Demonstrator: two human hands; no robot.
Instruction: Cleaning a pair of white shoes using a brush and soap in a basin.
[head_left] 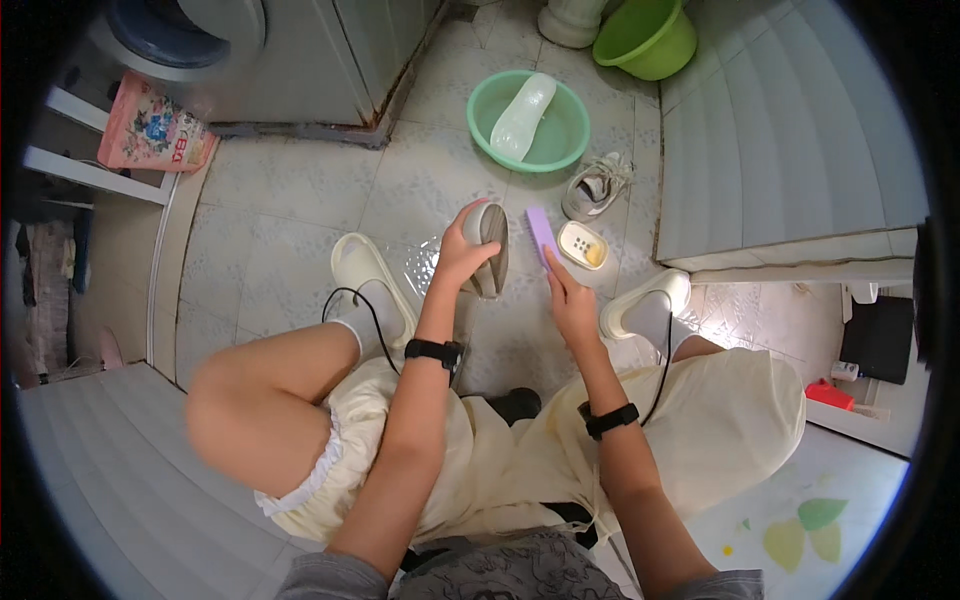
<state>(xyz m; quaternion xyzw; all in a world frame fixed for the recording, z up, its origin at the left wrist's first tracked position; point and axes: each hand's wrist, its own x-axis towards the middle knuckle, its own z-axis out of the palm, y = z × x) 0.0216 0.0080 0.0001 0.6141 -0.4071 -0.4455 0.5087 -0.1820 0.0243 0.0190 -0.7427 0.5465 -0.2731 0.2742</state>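
My left hand [460,252] is wrapped round a shoe [498,228], tipped on its side so that its grey-brown sole faces right. Wet shine spreads over the floor beside it. Between the fingers of my right hand [572,305] is a purple scrubbing brush [540,234], pointing away from me and apart from the shoe. Just right of the brush lies a cream soap dish [567,240] with a yellow piece of soap [595,252]. Beyond the dish rests another lace-up shoe [590,192]. Farther off, a mint-green basin [478,118] has a white insole [522,118] leaning in it.
A bright green tub [648,42] stands at the far right, next to a white pedestal base [570,22]. At the far left are a front-loading washing machine [290,60] and a pink detergent bag [150,125]. Panelled walls [780,160] bound the tiled floor [290,190].
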